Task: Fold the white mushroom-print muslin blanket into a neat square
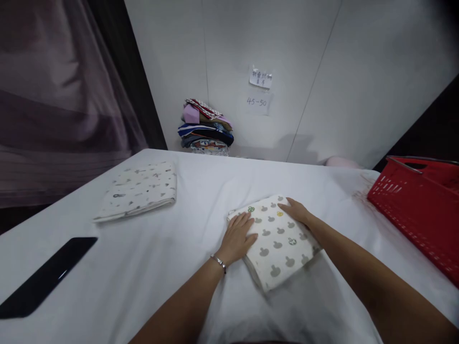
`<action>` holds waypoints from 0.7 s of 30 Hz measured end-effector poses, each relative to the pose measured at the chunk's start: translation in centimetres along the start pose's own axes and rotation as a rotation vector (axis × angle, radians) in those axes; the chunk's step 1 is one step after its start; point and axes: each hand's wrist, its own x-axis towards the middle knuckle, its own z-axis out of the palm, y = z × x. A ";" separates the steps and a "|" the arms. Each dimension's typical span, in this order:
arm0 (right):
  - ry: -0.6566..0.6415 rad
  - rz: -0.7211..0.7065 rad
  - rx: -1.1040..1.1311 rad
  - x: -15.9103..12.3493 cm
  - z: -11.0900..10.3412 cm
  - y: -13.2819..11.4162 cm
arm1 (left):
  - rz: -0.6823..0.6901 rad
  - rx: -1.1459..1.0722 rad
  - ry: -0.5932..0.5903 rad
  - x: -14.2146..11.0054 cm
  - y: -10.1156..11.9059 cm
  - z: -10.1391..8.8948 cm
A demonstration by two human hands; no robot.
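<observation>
A folded white cloth [278, 241] printed with grey mushrooms, plus a few green and yellow ones, lies at an angle on the white-covered table. My left hand [237, 237] rests flat on its left side with the fingers spread; a bracelet circles that wrist. On the upper right edge of the cloth lies my right hand [297, 211], thumb and fingers apart, the far fingertips partly hidden at the edge. Left of both hands sits a second folded cloth [143, 188], white with small dark prints.
A black flat panel [46, 277] lies at the table's left. The red plastic basket [416, 205] stands at the right edge. Beyond the far edge, a stack of folded fabrics [207, 128] rises against the wall, near two paper notes [259, 91]. A curtain [53, 95] hangs at left.
</observation>
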 end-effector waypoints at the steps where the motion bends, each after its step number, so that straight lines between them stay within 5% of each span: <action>1: 0.016 -0.001 0.000 -0.2 -0.1 0.4 | 0.017 -0.015 0.007 0.0 0.1 -0.1; 9: 0.144 0.158 -0.087 -3.4 -1.7 6.4 | 0.048 -0.150 -0.039 -0.2 1.2 -0.1; 15: 0.110 0.108 -0.215 -5.2 -2.0 6.2 | 0.006 -0.359 0.063 -0.1 0.6 0.8; 21: 0.254 -0.367 -0.275 -6.3 -1.7 2.9 | -0.398 -0.470 0.255 1.7 0.2 0.3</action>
